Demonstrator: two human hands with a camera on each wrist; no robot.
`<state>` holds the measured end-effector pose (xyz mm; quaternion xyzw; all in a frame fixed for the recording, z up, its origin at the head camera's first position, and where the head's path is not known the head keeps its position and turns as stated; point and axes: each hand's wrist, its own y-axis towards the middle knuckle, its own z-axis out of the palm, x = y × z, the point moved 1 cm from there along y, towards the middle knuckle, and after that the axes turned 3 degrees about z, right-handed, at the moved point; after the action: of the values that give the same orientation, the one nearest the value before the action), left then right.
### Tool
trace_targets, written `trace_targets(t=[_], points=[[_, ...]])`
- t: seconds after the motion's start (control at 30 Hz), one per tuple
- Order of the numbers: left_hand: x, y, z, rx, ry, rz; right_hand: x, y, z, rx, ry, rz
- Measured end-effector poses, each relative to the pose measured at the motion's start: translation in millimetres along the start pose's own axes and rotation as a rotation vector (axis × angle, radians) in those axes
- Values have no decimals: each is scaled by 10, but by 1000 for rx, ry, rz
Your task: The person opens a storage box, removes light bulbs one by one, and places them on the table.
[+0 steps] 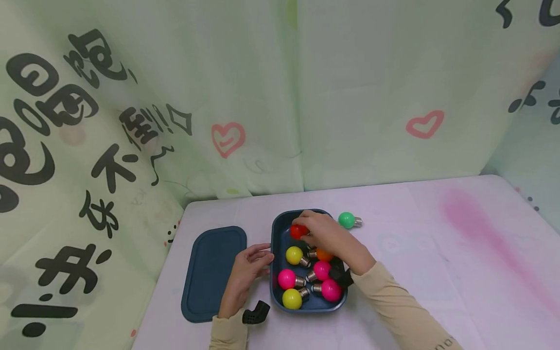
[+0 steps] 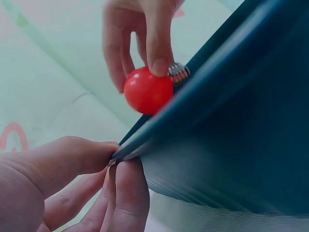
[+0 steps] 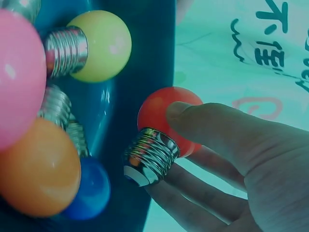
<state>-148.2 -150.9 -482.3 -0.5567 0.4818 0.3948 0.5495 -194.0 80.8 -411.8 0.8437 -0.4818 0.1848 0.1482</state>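
My right hand [image 1: 325, 236] pinches a red light bulb [image 1: 298, 232] between thumb and fingers, over the far end of a dark blue tray [image 1: 282, 243]. The right wrist view shows the bulb's silver screw base pointing away from the palm. At the tray's left side, my left hand [image 1: 249, 270] pinches the rim with thumb and fingertips, as the left wrist view shows. Inside the tray lie yellow bulbs [image 1: 292, 299], pink bulbs [image 1: 331, 290], an orange bulb [image 1: 324, 254] and a blue bulb [image 3: 89, 191], which my right arm hides in the head view.
A green bulb [image 1: 347, 220] lies on the table just beyond the tray's far right corner. To the left of the tray is a flat dark blue lid [image 1: 214, 277]. A printed curtain [image 1: 350, 97] hangs behind the white table [image 1: 415, 272].
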Motion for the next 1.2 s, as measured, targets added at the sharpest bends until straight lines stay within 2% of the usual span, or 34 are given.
trace_targets(t=[0.3, 0.43, 0.7, 1.2], points=[[-12, -12, 8, -5, -5, 2, -116, -121, -101, -5, 44, 29], [-25, -21, 14, -10, -4, 3, -167, -184, -144, -9, 52, 15], [-25, -19, 15, -14, -10, 6, -225, -313, -231, -64, 1, -28], [-15, -24, 19, -12, -5, 11, -439, -532, -345, -146, -53, 1]])
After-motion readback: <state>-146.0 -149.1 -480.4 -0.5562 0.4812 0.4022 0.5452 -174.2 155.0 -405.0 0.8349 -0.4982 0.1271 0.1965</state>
